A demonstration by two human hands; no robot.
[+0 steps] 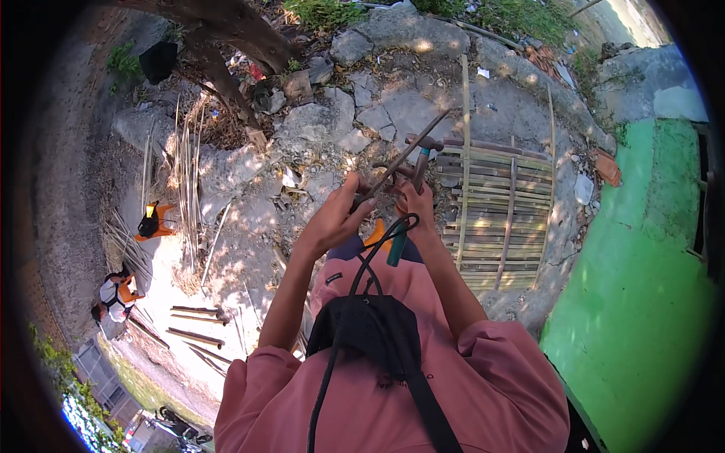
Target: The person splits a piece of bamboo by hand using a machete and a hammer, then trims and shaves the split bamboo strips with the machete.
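My left hand [341, 208] is closed around the lower end of a long, narrow, dark brown piece [411, 147], a blade or a bar. It slants up to the right, away from me. My right hand [416, 202] grips a hammer [396, 248] with a green handle. Its dark head [425, 142] points away from me and lies close beside the brown piece. Both hands are close together in front of my chest, and some of the fingers are hidden. A black cord [365, 266] loops up in front of my right wrist.
A panel of bamboo slats [483, 223] lies to the right, before a green wall [612, 302]. Bamboo strips [189, 170] and dark poles [195, 337] lie at left. Another person [117, 296] is at the far left, near an orange seat [162, 221]. A tree trunk [242, 38] stands ahead.
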